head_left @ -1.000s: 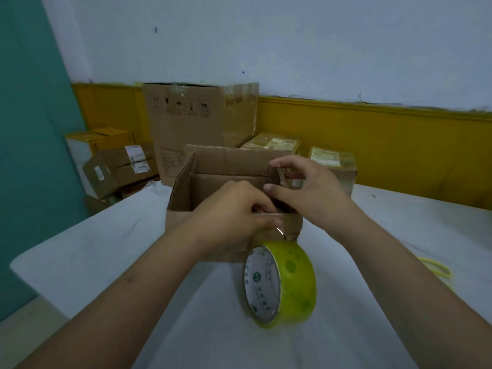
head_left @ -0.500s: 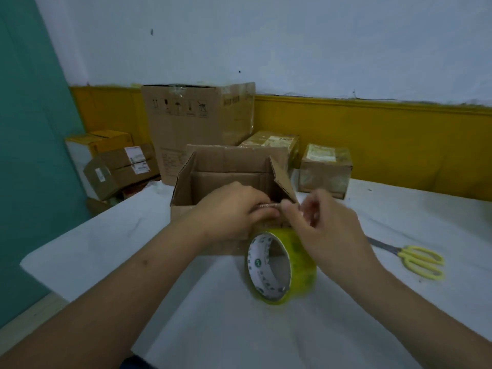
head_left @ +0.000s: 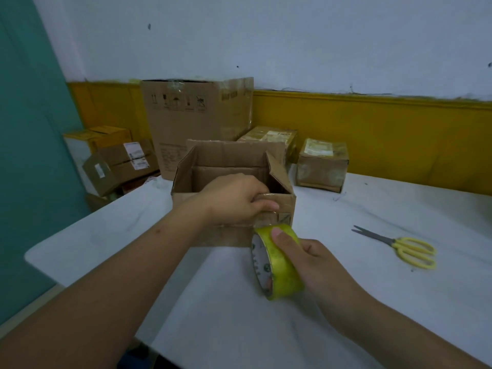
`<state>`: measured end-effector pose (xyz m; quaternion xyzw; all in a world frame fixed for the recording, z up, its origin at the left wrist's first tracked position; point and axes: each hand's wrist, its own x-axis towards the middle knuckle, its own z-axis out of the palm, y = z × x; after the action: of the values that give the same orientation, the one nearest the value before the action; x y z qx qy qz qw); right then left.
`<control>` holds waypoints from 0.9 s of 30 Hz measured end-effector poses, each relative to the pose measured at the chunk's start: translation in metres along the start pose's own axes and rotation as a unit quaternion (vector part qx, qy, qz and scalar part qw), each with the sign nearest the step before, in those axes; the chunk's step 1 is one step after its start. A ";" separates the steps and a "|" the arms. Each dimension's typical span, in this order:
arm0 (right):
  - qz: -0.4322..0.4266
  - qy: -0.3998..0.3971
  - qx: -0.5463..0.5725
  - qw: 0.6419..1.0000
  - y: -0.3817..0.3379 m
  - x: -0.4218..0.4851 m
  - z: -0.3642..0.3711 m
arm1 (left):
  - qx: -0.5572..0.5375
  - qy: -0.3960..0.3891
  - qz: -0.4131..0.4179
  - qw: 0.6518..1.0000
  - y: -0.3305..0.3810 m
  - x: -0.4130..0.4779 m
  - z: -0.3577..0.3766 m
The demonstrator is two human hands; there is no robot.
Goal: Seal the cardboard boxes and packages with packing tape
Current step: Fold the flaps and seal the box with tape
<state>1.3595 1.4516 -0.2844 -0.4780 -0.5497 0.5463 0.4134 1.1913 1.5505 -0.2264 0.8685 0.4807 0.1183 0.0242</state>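
An open cardboard box (head_left: 229, 161) stands on the white table (head_left: 346, 302) with its flaps up. My left hand (head_left: 234, 199) rests on the box's near top edge, its curled fingers pinching the clear tape end against the front wall. A yellow-green tape roll (head_left: 282, 265) stands on edge just in front of the box's right corner. My right hand (head_left: 311, 259) grips the roll, thumb on top of it. A short strip of clear tape runs from the roll up to my left fingers.
Yellow-handled scissors (head_left: 399, 246) lie on the table to the right. A taped package (head_left: 322, 162) and another (head_left: 269, 137) sit behind the box by the yellow wall. A tall carton (head_left: 197, 118) and several smaller boxes (head_left: 119, 161) stand at the back left.
My right hand left the box's right flap, came down and took hold of the tape roll, which shifted right. My left hand stayed on the box's front edge.
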 end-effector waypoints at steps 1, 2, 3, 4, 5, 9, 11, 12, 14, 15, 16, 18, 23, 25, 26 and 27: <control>0.004 -0.003 0.009 1.000 0.002 -0.001 0.003 | 0.001 -0.003 0.000 1.000 0.000 0.000 0.000; 0.007 -0.015 0.019 1.000 0.005 -0.003 0.006 | 0.002 -0.005 0.000 1.000 0.000 0.000 0.001; 0.010 -0.031 0.028 0.999 0.007 -0.004 0.009 | 0.000 -0.007 -0.001 1.000 0.001 -0.001 0.002; 0.009 -0.048 0.034 0.998 0.010 -0.006 0.013 | -0.005 -0.006 0.000 1.000 0.002 -0.003 0.002; 0.005 -0.060 0.036 0.998 0.011 -0.008 0.016 | -0.011 -0.005 0.003 1.000 0.002 -0.006 0.001; -0.007 -0.058 0.046 0.997 0.014 -0.009 0.019 | -0.084 0.000 0.051 0.995 -0.003 -0.023 -0.010; -0.014 -0.061 0.042 0.997 0.015 -0.010 0.017 | -0.042 0.021 0.112 0.993 -0.009 -0.038 -0.012; -0.019 -0.062 0.037 0.997 0.016 -0.010 0.017 | 0.002 0.031 0.141 0.990 -0.012 -0.046 -0.010; -0.026 -0.059 0.029 0.997 0.018 -0.010 0.018 | 0.107 0.043 0.171 0.979 -0.018 -0.061 -0.005; -0.029 -0.058 0.028 0.998 0.018 -0.010 0.018 | 0.156 0.049 0.176 0.971 -0.020 -0.066 -0.002; -0.031 -0.057 0.028 0.998 0.019 -0.009 0.018 | 0.202 0.062 0.179 0.961 -0.020 -0.069 0.002; -0.031 -0.059 0.025 0.997 0.021 -0.009 0.018 | 0.270 0.101 0.170 0.942 -0.013 -0.069 0.010; -0.040 -0.067 0.009 0.997 0.022 -0.012 0.016 | 0.275 0.225 0.142 0.924 0.009 -0.062 0.025; -0.043 -0.065 0.005 0.997 0.022 -0.013 0.015 | 0.277 0.230 0.162 0.919 0.008 -0.061 0.023; -0.053 -0.062 -0.003 0.997 0.022 -0.012 0.016 | 0.274 0.217 0.171 0.921 0.006 -0.061 0.020; -0.069 -0.059 -0.016 0.996 0.022 -0.012 0.016 | 0.270 0.202 0.178 0.924 0.005 -0.060 0.015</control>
<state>1.3478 1.4351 -0.3069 -0.4128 -0.6129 0.5351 0.4094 1.1680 1.4982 -0.2516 0.8709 0.3267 0.1596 -0.3307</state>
